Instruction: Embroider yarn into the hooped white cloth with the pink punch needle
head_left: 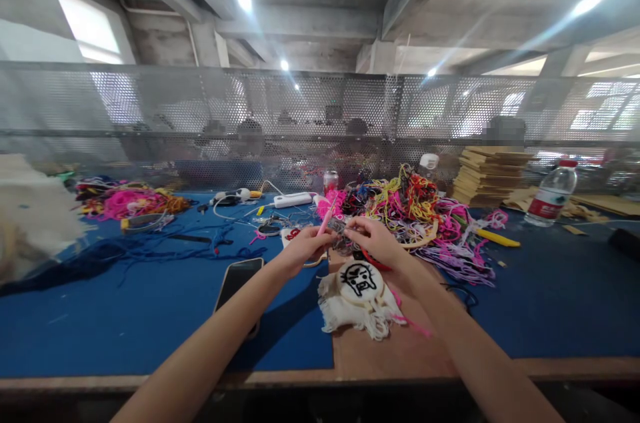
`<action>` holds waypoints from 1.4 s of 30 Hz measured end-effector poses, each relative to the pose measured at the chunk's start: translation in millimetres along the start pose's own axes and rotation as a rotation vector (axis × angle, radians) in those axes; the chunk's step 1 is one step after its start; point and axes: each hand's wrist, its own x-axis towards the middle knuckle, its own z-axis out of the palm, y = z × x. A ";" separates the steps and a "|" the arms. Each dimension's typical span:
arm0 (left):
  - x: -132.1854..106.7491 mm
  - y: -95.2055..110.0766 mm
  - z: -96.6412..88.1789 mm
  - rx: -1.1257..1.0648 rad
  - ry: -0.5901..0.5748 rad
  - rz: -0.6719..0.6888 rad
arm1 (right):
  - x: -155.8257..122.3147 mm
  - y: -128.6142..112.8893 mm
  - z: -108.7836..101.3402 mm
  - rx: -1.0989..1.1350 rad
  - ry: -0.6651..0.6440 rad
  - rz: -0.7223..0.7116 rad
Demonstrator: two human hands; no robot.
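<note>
My left hand (305, 246) is closed around a pink pen-like tool (327, 215) that points up and away from me. My right hand (373, 241) pinches a small dark part at the tool's lower end (339, 226); what it is I cannot make out. Both hands meet above a brown board (400, 343). Just below them lies a round embroidery hoop (359, 279) with white frayed cloth and a black figure stitched on it. A strand of pink yarn (415, 324) trails from the cloth to the right.
A phone (237, 283) lies face up left of my left arm on the blue table cover (125, 316). Tangled coloured yarn (425, 216) is heaped behind the hands, more yarn (125, 201) at far left. A water bottle (553, 195), stacked boards (490, 176), a power strip (293, 199) and a perforated metal screen (320, 109) stand beyond.
</note>
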 end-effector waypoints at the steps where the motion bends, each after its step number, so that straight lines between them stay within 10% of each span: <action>1: -0.1 -0.4 0.2 0.010 0.000 -0.007 | -0.6 -1.4 -0.2 -0.049 0.014 -0.014; 22: -13.7 11.1 8.3 0.148 -0.230 0.040 | -0.3 -8.3 -0.7 0.113 0.017 -0.046; 31: -7.2 18.0 -14.7 0.188 0.112 0.177 | -6.8 -11.2 11.5 0.121 -0.102 -0.032; 38: -12.1 15.7 -5.8 0.350 -0.162 0.127 | -2.4 -5.6 11.6 0.171 0.110 0.012; 42: -12.7 18.4 -9.8 0.242 -0.059 0.162 | 0.6 -1.5 14.7 0.181 0.029 0.066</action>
